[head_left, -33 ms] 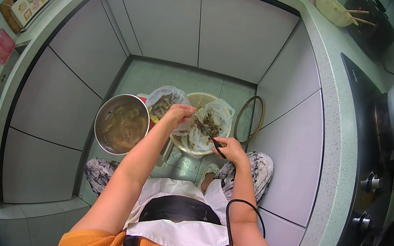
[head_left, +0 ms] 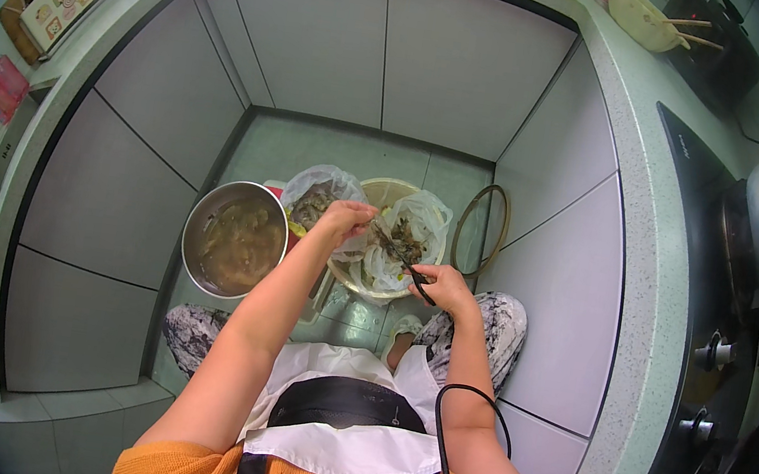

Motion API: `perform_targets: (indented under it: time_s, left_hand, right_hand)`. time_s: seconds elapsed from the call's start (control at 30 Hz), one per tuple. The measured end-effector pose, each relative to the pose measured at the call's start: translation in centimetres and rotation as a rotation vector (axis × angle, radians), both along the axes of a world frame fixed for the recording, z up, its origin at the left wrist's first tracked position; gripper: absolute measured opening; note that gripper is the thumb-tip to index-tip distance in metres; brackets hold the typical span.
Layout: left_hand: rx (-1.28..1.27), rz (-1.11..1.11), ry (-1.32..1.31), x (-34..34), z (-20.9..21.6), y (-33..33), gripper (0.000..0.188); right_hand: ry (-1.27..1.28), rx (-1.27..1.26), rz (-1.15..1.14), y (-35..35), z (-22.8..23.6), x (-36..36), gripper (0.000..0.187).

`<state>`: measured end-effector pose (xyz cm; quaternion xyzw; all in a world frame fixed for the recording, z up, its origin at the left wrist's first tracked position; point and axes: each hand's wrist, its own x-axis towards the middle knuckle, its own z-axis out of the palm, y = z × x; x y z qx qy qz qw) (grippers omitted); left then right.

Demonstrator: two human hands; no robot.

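My left hand is closed in a pinch on a small greyish shrimp, mostly covered by the fingers. My right hand grips black-handled scissors, their blades pointing up and left toward the shrimp. Below both hands a pale round bin is lined with a clear plastic bag holding brownish scraps. Beside it, partly behind my left wrist, an open plastic bag contains more greyish shrimp. Left of my left forearm stands a steel pot with cloudy brown liquid and pieces in it.
A ring-shaped brown rim leans against the right cabinet. Grey cabinets enclose the tiled floor on three sides. A black cable runs across my right arm. A stove sits on the right counter.
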<state>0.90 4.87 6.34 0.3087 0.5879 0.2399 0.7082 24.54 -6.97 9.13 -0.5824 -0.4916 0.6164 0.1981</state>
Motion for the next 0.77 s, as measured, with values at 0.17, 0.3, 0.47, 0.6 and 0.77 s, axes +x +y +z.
perform_targets:
  time_s: [0.17, 0.3, 0.47, 0.6, 0.77]
  left_hand:
    - [0.006, -0.010, 0.028, 0.7, 0.5, -0.5, 0.017]
    - [0.008, -0.006, 0.027, 0.9, 0.4, -0.5, 0.018]
    - [0.014, 0.020, 0.025, 1.0, 0.2, -0.6, 0.018]
    - [0.013, 0.111, -0.026, 0.6, -1.4, -0.5, 0.021]
    - [-0.116, 0.319, -0.150, -0.2, -2.4, -0.9, 0.028]
  right_hand:
    - [-0.149, 0.090, 0.036, 0.0, 0.4, -0.1, 0.042]
    - [-0.158, 0.078, 0.037, 0.0, 0.3, -0.1, 0.042]
    - [-0.179, 0.007, 0.026, 0.1, 1.0, -0.2, 0.042]
    - [-0.268, 0.095, 0.022, -0.1, -0.7, -0.2, 0.043]
    - [-0.391, 0.187, 0.057, -0.3, -0.9, -0.3, 0.043]
